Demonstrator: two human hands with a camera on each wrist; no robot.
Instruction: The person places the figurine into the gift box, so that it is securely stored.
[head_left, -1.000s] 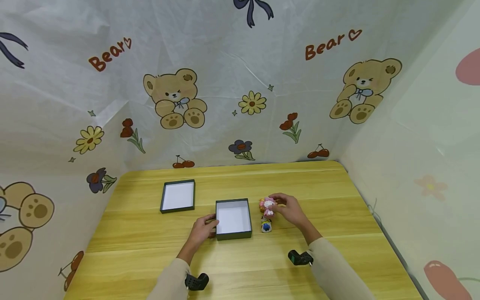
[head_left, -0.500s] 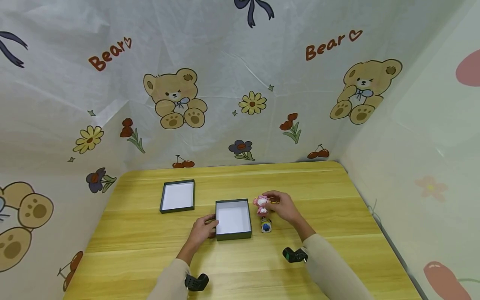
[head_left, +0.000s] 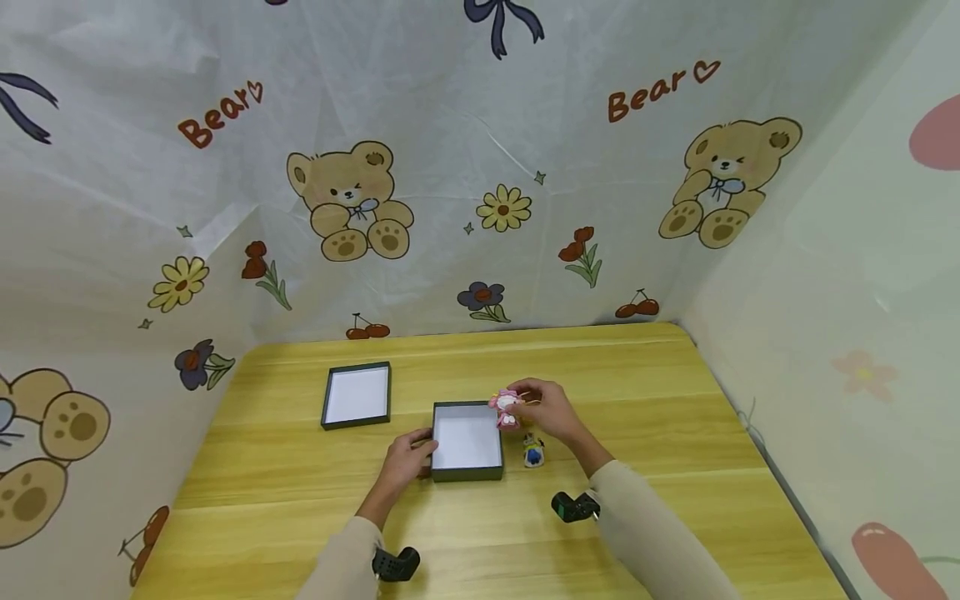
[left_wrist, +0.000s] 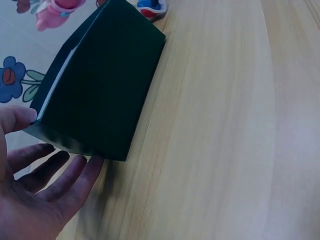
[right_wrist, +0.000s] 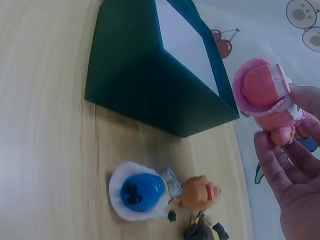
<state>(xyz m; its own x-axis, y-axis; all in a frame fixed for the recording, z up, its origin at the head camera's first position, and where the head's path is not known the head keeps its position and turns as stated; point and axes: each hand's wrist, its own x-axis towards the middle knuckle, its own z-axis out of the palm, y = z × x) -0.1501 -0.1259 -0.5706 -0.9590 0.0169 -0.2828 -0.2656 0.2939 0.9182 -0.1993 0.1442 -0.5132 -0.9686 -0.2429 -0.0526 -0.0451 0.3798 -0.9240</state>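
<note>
Right of centre, pink figurine (head_left: pixel 507 410): pinched in our right grip (head_left: pixel 550 410) at the box's (head_left: pixel 468 473) upper-right corner, not yet inside.
Box: bare inside; our left grip (head_left: pixel 407 458) holds its left side.
Blue figurine (head_left: pixel 534 455): outside, on the table (head_left: pixel 637 367).
Lid (head_left: pixel 357 395): already off, left of centre.

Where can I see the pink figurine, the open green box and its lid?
Pink figurine (right_wrist: pixel 261 94): right wrist view, on its frilled head.
Open green box (head_left: pixel 466 439): head view, on its white floor.
Box lid (head_left: pixel 357 395): head view, on its white inside.
</note>
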